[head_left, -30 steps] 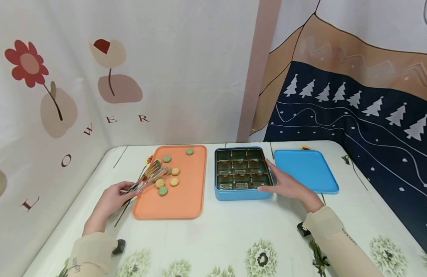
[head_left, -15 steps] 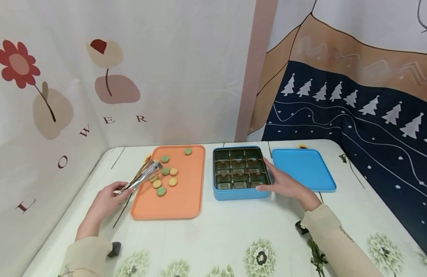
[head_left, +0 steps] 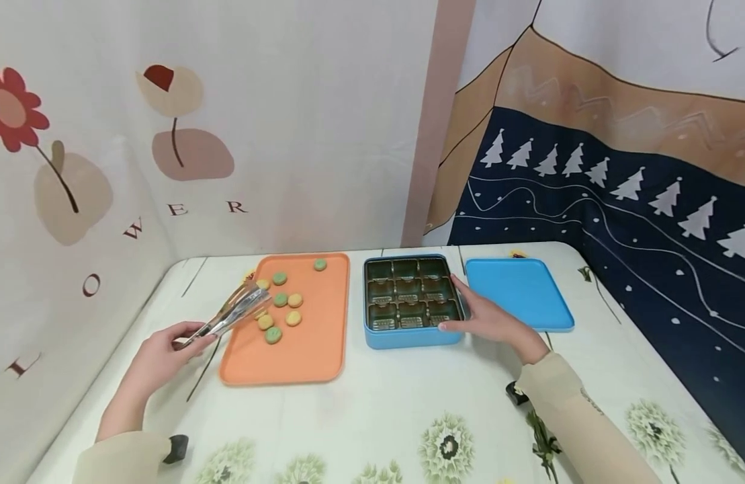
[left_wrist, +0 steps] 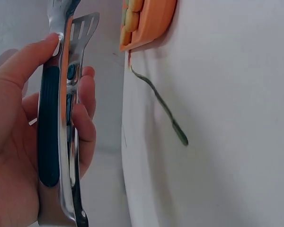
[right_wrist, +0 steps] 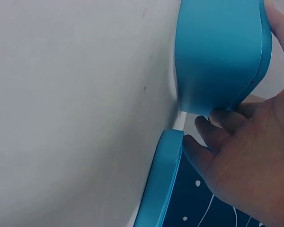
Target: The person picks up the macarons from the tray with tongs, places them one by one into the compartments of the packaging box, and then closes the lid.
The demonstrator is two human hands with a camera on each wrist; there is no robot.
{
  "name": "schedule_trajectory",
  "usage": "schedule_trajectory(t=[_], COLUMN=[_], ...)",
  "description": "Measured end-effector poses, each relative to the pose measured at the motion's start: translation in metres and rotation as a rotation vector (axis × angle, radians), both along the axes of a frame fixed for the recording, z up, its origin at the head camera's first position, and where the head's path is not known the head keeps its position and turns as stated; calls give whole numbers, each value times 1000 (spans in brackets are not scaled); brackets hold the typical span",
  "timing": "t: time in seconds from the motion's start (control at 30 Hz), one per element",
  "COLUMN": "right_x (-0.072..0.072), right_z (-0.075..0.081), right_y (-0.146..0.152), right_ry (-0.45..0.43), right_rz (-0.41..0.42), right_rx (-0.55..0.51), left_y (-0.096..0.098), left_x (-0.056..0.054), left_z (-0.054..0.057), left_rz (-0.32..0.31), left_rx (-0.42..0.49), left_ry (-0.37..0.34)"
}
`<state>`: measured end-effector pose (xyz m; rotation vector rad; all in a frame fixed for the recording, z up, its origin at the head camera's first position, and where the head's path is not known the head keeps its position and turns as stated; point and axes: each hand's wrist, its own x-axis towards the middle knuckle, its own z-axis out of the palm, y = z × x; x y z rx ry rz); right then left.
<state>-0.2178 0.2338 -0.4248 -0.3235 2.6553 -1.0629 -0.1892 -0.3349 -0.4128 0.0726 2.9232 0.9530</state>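
Left hand (head_left: 157, 356): fingers curled round the metal tongs (left_wrist: 49, 127); the tong tips extend over the left edge of the orange tray (head_left: 312, 363). Green and yellow round pieces (head_left: 293, 318) lie on this tray; contact with the tips cannot be determined. Right hand (head_left: 490, 319): thumb and fingers spread, touching the right side of the blue box (head_left: 408, 339), which contains a nine-compartment insert (head_left: 408, 303). Flat blue lid (head_left: 517, 292): on the table (head_left: 360, 417), right of the box.
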Motion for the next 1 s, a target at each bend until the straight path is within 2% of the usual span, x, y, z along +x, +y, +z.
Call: schedule_trajectory(t=[0.13, 0.3, 0.53, 1.0], right_x=[-1, -2, -1, -1], right_z=[1, 2, 0, -1], right_y=[-4, -4, -1, 0], right_ry=[-5, -7, -5, -3], right_rz=[3, -4, -6, 3], right_rx=[-4, 7, 5, 6], left_y=[-3, 0, 0, -8], left_x=[5, 9, 12, 13], left_z=[6, 7, 1, -12], left_rz=[-2, -34, -61, -89], left_rx=[-18, -8, 5, -43], left_ry=[19, 37, 29, -31])
